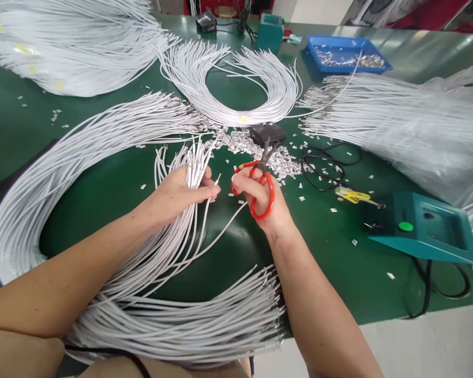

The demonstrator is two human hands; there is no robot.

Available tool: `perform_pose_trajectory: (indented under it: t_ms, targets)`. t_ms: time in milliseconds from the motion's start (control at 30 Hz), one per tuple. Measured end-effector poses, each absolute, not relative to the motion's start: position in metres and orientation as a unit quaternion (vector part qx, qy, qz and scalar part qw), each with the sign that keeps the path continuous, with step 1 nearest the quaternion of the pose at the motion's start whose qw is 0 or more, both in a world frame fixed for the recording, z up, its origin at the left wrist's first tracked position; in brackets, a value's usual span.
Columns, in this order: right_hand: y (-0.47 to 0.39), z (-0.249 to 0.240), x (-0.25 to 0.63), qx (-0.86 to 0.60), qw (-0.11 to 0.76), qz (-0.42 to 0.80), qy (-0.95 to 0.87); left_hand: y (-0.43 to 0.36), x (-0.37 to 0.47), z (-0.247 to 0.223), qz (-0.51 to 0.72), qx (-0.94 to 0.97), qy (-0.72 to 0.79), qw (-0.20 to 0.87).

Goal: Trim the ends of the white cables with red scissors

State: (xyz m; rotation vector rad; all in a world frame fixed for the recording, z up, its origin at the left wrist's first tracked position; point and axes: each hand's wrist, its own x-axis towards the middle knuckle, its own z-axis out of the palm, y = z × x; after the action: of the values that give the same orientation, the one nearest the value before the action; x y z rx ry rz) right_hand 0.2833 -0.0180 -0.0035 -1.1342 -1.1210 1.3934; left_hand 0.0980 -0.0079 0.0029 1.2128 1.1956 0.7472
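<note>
Head view: two bare hands are working close together above a dark green bench (228, 247). The left hand (169, 194) is reaching in from the lower left, wrist fairly straight, and its grip is closing around the upper ends of a bunch of thin white wires (195, 170). Its thumb and fingertips are pinching one wire end apart from the rest, toward the right hand (261, 194). The bunch's lengths are trailing down toward the person in a wide curve.

The right hand is coming up from the lower right, turning its palm partly upward. Its grip is holding red-handled scissors (262, 167), fingers curling through the loops, with the blades pointing away from the person and not touching the pinched end.

The wires are looking light and springy, probably smooth enough to be sliding and fanning out if held loosely. Just below the tips is seeming the best place for gripping the bunch firmly, while a fingertip pinch is suiting a single end.

Beyond the hands, small silvery scraps (286, 164) are lying around a black block (267, 134). A blue tray (350, 67) is sitting farther back, and a teal machine (421, 210) is standing at the right.
</note>
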Motion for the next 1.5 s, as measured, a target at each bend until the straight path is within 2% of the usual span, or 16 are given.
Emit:
perform_pose_trajectory:
  t_ms: [67,167,367,500,800,1033,1300,1500]
  targets:
    - [-0.017,-0.006,0.285,-0.522,0.486,0.537,-0.451,-0.009,0.099,0.007,0.321,0.517,0.511,0.607]
    - [-0.016,-0.01,0.287,-0.597,0.426,0.447,-0.512,-0.009,0.1,0.013,0.315,0.508,0.505,0.623]
    - [-0.018,-0.019,0.287,-0.568,0.294,0.234,-0.732,-0.006,0.095,0.013,0.318,0.503,0.501,0.628]
    - [-0.016,-0.025,0.287,-0.562,0.233,0.128,-0.783,-0.005,0.094,0.011,0.322,0.514,0.506,0.614]
    - [-0.016,-0.031,0.29,-0.578,0.206,0.042,-0.788,-0.003,0.093,0.009,0.317,0.515,0.523,0.601]
    - [-0.015,-0.022,0.292,-0.582,0.284,0.129,-0.751,-0.003,0.094,0.008,0.314,0.559,0.532,0.553]
    - [-0.014,-0.025,0.293,-0.567,0.215,0.088,-0.791,-0.005,0.095,0.01,0.294,0.579,0.557,0.518]
    - [-0.014,-0.031,0.295,-0.551,0.183,0.001,-0.814,-0.005,0.095,0.014,0.276,0.606,0.565,0.487]
